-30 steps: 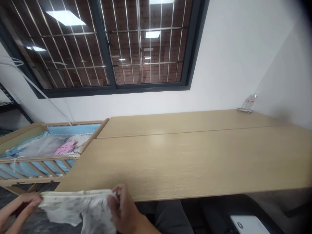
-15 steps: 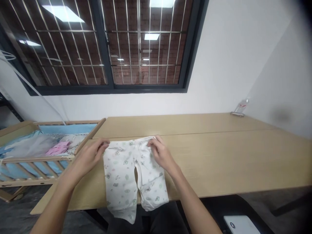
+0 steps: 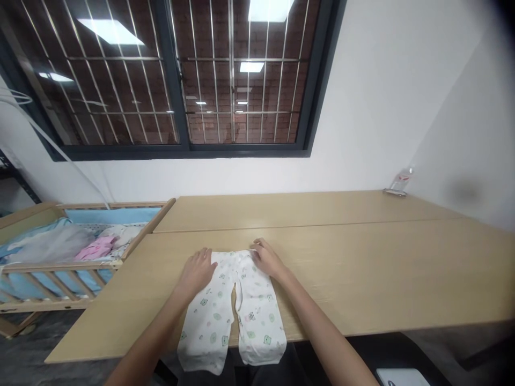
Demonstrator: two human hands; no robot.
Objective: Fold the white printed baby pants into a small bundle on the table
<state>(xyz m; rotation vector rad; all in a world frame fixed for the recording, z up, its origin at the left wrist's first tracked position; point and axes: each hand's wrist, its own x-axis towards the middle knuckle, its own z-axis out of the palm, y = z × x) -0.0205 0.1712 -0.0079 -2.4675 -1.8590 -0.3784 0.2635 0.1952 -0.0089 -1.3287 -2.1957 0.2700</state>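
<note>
Small white baby pants point(image 3: 217, 313) with a green and grey animal print lie spread toward me. The waistband is away from me, and both leg ends hang over the near table edge. A narrow gap shows between the legs. My left hand point(image 3: 200, 272) rests palm down at the left waistband corner, its fingers laid out and its thumb on the cloth. At the right corner, my right hand point(image 3: 267, 259) holds the waistband with bent fingers; part of the cloth is hidden under it.
The pale wooden table point(image 3: 362, 268) stretches far to the right. A clear bottle point(image 3: 401, 179) leans at its back right corner. To the left stands a wooden crib point(image 3: 60, 269) with blue lining and a pink cloth point(image 3: 96, 248). A white device point(image 3: 402, 377) lies low at the right.
The pants have come down flat, and their waistband is nearer to me and straighter. My left hand has moved right and nearer to me, going from a pinch to lying flat.
</note>
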